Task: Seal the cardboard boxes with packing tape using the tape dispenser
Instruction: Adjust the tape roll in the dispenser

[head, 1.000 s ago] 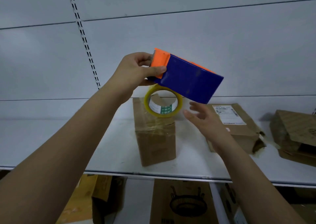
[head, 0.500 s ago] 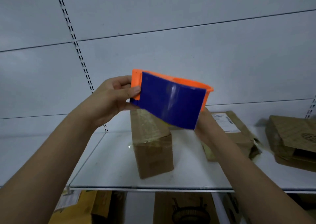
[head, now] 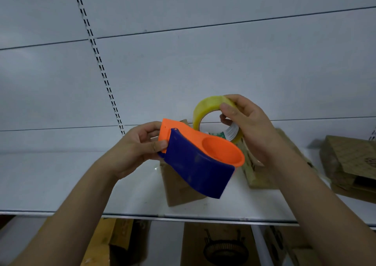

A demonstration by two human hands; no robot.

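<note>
My left hand (head: 135,150) grips the orange and blue tape dispenser (head: 199,160) by its narrow end, holding it in the air above the shelf. The dispenser's round orange hub faces up and carries no roll. Just to its right, my right hand (head: 249,127) holds the yellowish roll of packing tape (head: 205,108), thumb on the outer face and fingers through the core. Behind the dispenser a small cardboard box (head: 179,190) stands on the white shelf (head: 61,184), mostly hidden. A second cardboard box (head: 258,176) lies behind my right wrist.
A third, torn cardboard box (head: 350,164) lies at the right end of the shelf. Below the shelf's front edge, more cardboard boxes (head: 215,245) sit on a lower level. A slotted upright rail (head: 97,62) runs up the grey back wall.
The tape roll has come off the dispenser and is now in my right hand, raised to the right. My left hand has turned the dispenser so its bare orange hub faces up.
</note>
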